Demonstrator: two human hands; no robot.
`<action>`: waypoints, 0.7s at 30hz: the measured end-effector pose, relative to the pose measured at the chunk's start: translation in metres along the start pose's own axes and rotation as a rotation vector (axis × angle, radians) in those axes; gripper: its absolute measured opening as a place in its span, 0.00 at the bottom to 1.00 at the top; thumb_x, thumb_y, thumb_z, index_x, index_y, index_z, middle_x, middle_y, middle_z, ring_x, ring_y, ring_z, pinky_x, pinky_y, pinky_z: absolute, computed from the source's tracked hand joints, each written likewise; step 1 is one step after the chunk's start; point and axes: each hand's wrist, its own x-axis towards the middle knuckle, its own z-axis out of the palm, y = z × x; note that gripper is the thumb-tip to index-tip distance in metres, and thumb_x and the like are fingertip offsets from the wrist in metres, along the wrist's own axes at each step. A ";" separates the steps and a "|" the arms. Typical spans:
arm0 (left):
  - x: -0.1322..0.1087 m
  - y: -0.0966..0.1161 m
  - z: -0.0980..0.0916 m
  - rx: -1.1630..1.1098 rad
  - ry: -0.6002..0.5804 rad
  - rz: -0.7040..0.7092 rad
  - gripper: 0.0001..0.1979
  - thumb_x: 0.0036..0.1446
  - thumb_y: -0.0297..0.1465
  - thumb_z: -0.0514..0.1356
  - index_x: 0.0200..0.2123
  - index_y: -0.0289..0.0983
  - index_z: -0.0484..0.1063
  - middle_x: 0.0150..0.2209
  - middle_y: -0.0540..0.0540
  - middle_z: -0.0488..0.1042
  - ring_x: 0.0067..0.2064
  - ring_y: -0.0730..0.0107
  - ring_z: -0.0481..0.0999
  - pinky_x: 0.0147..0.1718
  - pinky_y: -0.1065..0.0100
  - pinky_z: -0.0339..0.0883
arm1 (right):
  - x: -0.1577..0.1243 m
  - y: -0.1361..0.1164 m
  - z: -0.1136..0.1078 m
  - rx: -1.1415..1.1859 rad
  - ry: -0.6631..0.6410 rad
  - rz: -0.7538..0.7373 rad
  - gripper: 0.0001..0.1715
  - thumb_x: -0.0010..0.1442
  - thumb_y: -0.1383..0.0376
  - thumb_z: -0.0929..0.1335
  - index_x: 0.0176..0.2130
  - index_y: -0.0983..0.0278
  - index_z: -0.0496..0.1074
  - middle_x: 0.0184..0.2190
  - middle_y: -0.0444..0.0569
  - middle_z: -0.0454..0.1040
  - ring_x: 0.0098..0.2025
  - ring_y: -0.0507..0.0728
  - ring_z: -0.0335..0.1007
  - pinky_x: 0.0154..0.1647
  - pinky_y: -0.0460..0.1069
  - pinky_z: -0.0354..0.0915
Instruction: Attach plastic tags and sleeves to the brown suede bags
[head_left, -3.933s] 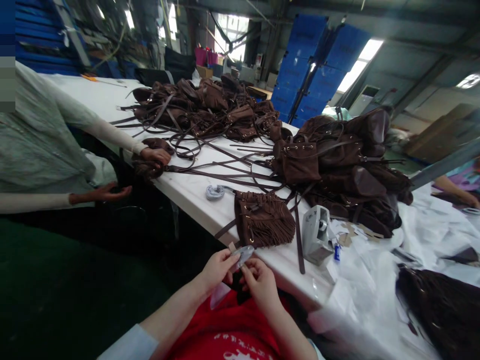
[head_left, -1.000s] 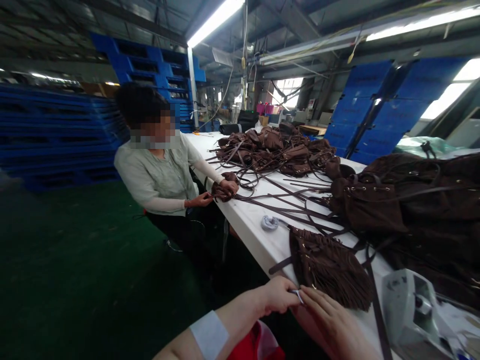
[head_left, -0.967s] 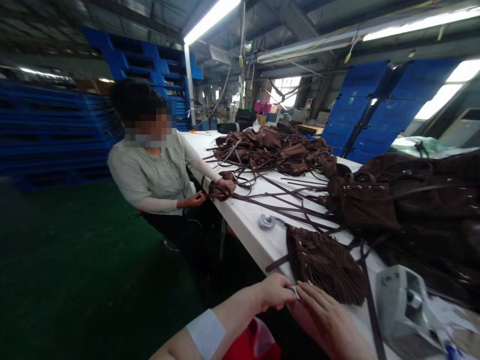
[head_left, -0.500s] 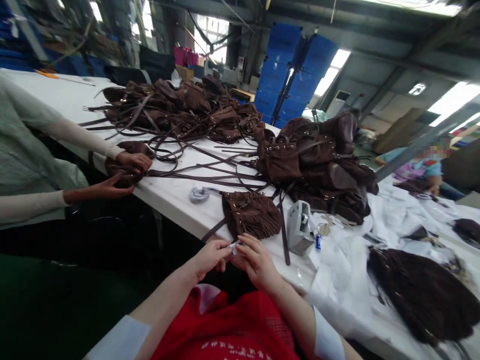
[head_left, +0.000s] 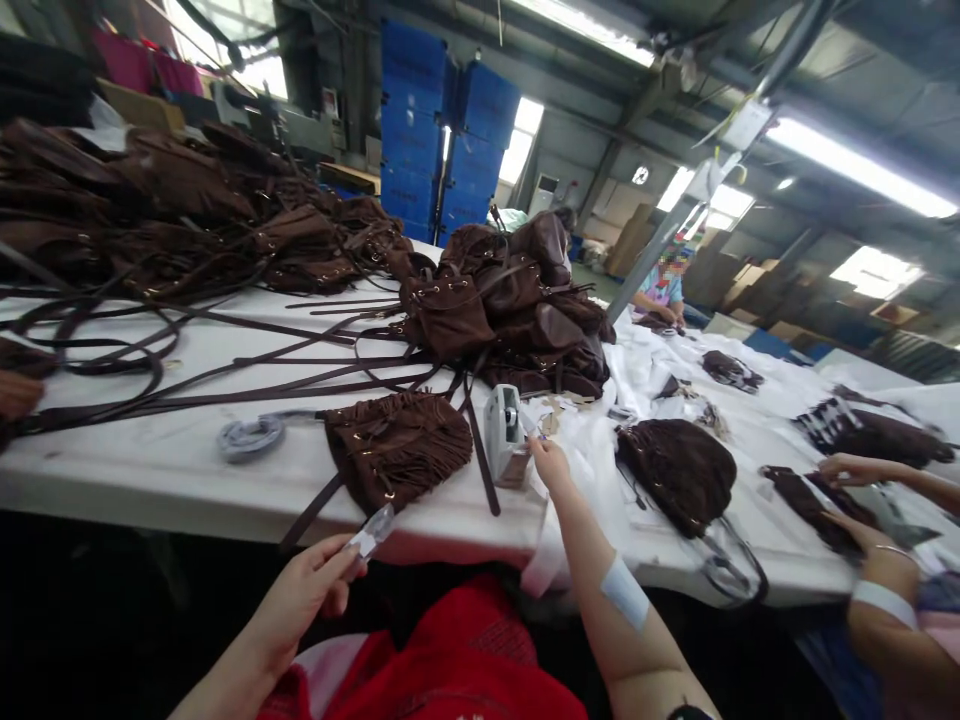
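Observation:
My left hand [head_left: 304,590] is closed on a small clear plastic piece [head_left: 371,531], held below the table's front edge. My right hand [head_left: 549,462] reaches out to the grey tape dispenser [head_left: 504,434] and pinches at its tape end; what lies between the fingertips is too small to see. A brown fringed bag [head_left: 397,447] lies on the white table [head_left: 187,470] between my two hands, with a strap [head_left: 311,511] hanging over the edge.
Piles of brown bags [head_left: 499,305] and long straps [head_left: 225,350] cover the table behind. A grey tape roll [head_left: 247,437] lies left of the fringed bag. Another fringed bag [head_left: 679,470] rests on white paper at right. A co-worker's hands [head_left: 851,500] work at far right; another person [head_left: 664,285] sits farther back.
My hands have parted: the right one left the clear piece and went out to the tape dispenser, while the left keeps the piece. The view swung to the right, away from the co-worker on the left.

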 end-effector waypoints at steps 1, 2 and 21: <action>0.000 0.000 0.001 -0.002 0.006 0.002 0.28 0.42 0.51 0.66 0.39 0.34 0.74 0.24 0.50 0.74 0.15 0.79 0.62 0.16 0.74 0.50 | 0.001 0.001 0.005 0.032 -0.032 0.013 0.23 0.54 0.50 0.67 0.22 0.64 0.78 0.23 0.50 0.76 0.31 0.59 0.73 0.35 0.50 0.64; -0.001 0.001 0.002 0.000 0.008 0.004 0.28 0.41 0.50 0.66 0.39 0.34 0.74 0.24 0.49 0.74 0.15 0.78 0.63 0.16 0.74 0.50 | 0.001 0.002 0.010 0.066 -0.054 0.023 0.23 0.53 0.49 0.67 0.23 0.65 0.78 0.22 0.50 0.76 0.30 0.59 0.73 0.33 0.50 0.64; -0.011 0.014 0.014 0.044 -0.012 0.055 0.22 0.47 0.47 0.63 0.36 0.34 0.73 0.25 0.50 0.73 0.16 0.79 0.65 0.16 0.75 0.51 | -0.059 0.012 0.005 0.103 -0.186 0.206 0.20 0.49 0.50 0.69 0.24 0.65 0.74 0.18 0.47 0.72 0.18 0.53 0.62 0.21 0.48 0.57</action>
